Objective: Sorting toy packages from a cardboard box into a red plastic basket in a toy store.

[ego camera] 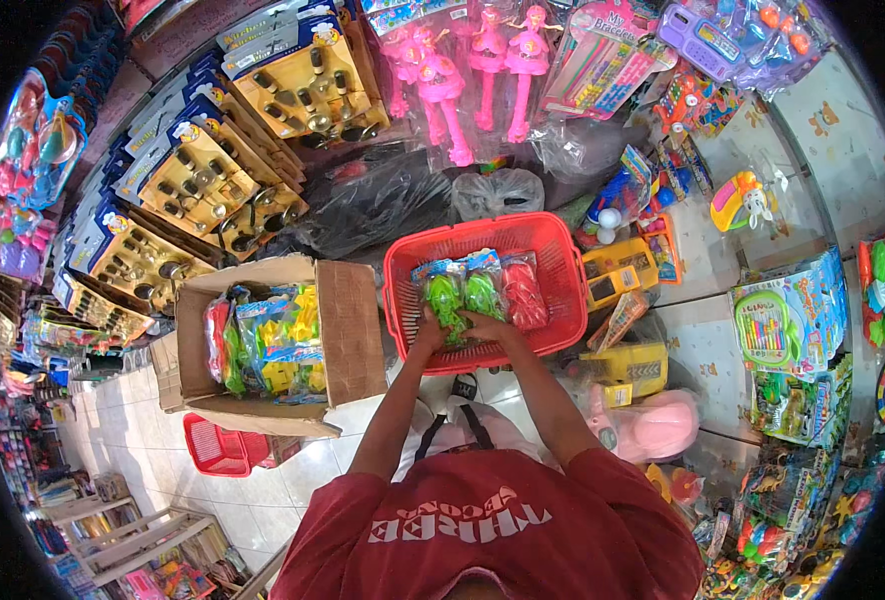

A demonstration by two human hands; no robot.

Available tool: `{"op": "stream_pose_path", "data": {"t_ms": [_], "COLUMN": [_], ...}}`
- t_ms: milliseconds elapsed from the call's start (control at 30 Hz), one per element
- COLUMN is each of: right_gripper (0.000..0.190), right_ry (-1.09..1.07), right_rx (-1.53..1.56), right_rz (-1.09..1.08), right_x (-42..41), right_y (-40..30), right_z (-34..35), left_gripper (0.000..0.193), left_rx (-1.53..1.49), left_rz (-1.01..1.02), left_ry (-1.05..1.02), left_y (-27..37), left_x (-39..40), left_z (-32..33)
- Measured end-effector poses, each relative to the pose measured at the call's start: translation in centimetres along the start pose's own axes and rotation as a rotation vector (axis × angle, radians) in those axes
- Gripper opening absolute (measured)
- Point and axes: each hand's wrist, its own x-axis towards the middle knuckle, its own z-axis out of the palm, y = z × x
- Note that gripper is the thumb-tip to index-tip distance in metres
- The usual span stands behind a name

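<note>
A red plastic basket (487,229) with slatted walls stands before me. Inside, side by side, lie a bagged green plastic toy (442,289), a second bagged green toy (482,291) and a bagged red toy (523,294). My left hand (432,330) grips the lower left side of the leftmost green pack. At the lower ends of the two green packs is my right hand (486,328); its fingers point left, and how firmly they hold is unclear. Left of the basket, an open cardboard box (356,330) holds several bagged toys (281,330) in yellow, green and red.
Carded kitchen toy sets (195,180) hang in rows at the upper left. Pink dolls (435,82) in bags hang beyond the basket. Yellow toy vehicles (622,274) and a pink ride-on-like toy (656,427) crowd the right. Another red basket (217,450) sits on the tiled floor.
</note>
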Motion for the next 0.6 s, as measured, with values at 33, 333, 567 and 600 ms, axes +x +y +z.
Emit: {"op": "stream_pose_path", "data": {"t_ms": [33, 333, 567, 600], "right_gripper": [0.078, 0.043, 0.036, 0.037], "right_ry": [-0.014, 0.417, -0.257, -0.379], "right_rx": [0.0, -0.124, 0.55, 0.535], "right_rz": [-0.01, -0.03, 0.055, 0.124], "right_x": [-0.2, -5.9, -15.8, -16.3], "right_y": [-1.5, -3.7, -11.6, -11.5], "right_z": [-0.1, -1.1, -0.3, 0.4], "left_gripper": [0.093, 0.043, 0.025, 0.025], "left_rx": [-0.043, -0.199, -0.779, -0.781], "left_rz": [-0.043, 0.184, -0.114, -0.114], "left_ry": [-0.005, -0.014, -0.589, -0.588], "left_y": [-0.6, 8.2, 5.4, 3.2], "left_x": [-0.3, -6.4, -17.7, -18.6], "left_z": [-0.2, -7.8, -11.6, -10.2]}}
